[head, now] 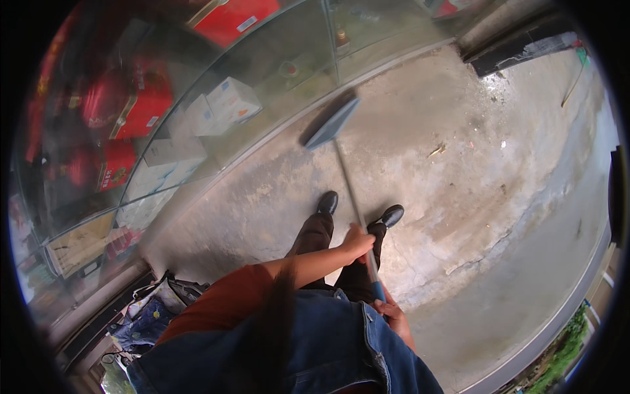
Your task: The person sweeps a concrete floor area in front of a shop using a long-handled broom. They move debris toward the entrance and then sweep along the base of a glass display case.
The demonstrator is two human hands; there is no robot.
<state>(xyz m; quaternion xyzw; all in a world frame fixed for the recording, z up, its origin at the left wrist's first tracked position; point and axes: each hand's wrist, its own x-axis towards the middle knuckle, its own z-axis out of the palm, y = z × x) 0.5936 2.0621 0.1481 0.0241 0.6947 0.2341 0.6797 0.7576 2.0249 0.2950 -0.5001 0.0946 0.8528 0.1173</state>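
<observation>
My left hand (358, 244) is closed around the metal pole (347, 182) of a long-handled cleaning tool. Lower down, near my waist, my right hand (392, 312) grips the pole by its blue end grip (378, 290). The tool's flat grey head (333, 125) is at the far end, close to the foot of a glass display front (275, 93). A dark, blurred strip runs along the head's far side; whether it is bristle or shadow, I cannot tell. The pole passes between my black shoes (328, 202).
Behind the glass are red boxes (147, 103) and white cartons (234, 106). Patterned fabric (147, 317) lies at lower left. Scraps of litter (436, 150) dot the concrete floor (443, 197). A dark ledge (521, 47) juts out at upper right. Greenery (556, 349) lies beyond the floor's edge.
</observation>
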